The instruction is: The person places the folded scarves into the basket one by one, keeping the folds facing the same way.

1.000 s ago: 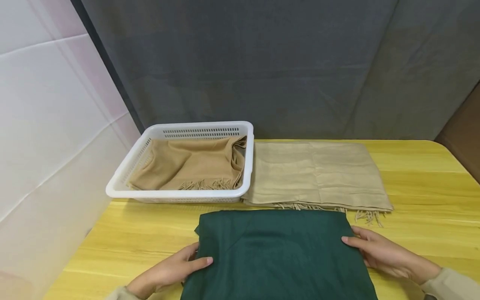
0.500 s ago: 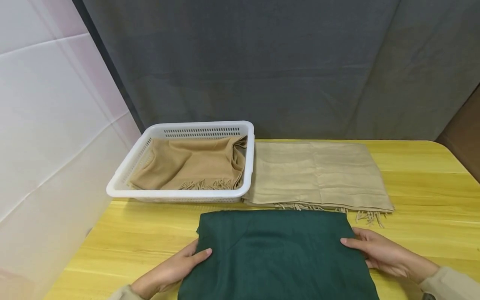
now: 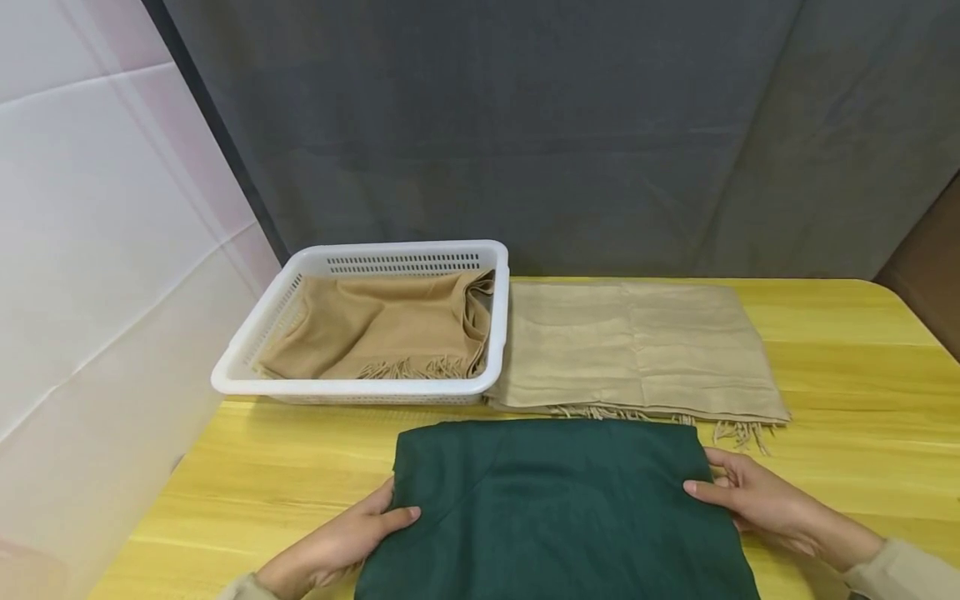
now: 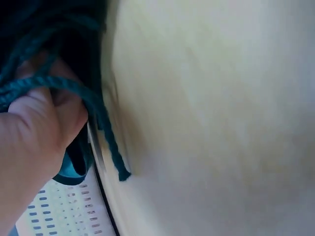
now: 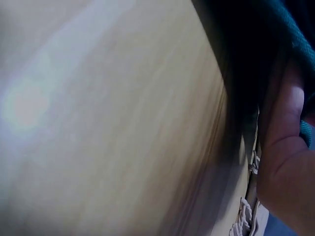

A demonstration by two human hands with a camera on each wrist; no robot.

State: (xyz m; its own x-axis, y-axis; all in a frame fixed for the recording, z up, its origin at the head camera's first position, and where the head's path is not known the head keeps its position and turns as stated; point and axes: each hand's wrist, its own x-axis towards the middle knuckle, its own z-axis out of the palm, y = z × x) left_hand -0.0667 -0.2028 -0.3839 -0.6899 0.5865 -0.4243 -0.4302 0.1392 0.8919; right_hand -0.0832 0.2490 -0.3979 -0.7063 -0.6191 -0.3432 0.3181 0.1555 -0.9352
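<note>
Green cloth (image 3: 555,508) is held near a basket (image 3: 348,387) containing brown cloth (image 3: 420,321).

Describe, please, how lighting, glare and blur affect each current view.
Head view: fairly even light, green cloth reasonably sharp; left wrist view: table blurred, upper-left corner dark; right wrist view: glare on the table at left, darkness beside the right hand.

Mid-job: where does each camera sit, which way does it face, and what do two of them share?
Head: worn on the head, facing forward and down at green cloth, white basket and table; left hand, right hand and sleeve cuffs show.
Left wrist: on that wrist, facing the green cloth's twisted fringe and the white basket's slotted wall; the left hand shows.
Right wrist: on that wrist, facing table and pale fringe; part of the right hand shows.
Shared by head and left wrist: white basket.
</note>
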